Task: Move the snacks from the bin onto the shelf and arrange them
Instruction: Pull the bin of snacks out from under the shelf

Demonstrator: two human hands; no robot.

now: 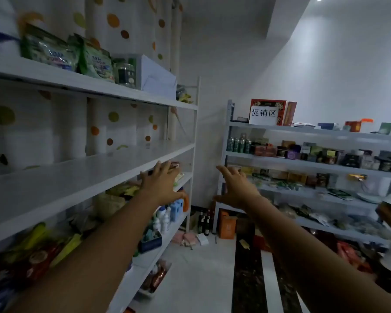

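Left hand [161, 185] spread by the shelf [77, 175] edge; right hand [237, 188] spread over the open aisle [196, 267].

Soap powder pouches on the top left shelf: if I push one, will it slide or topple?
Likely floppy: the soap powder pouches look like creased soft film. Standing tall, a high push would probably topple one. The film looks glossy, so maybe slippery.
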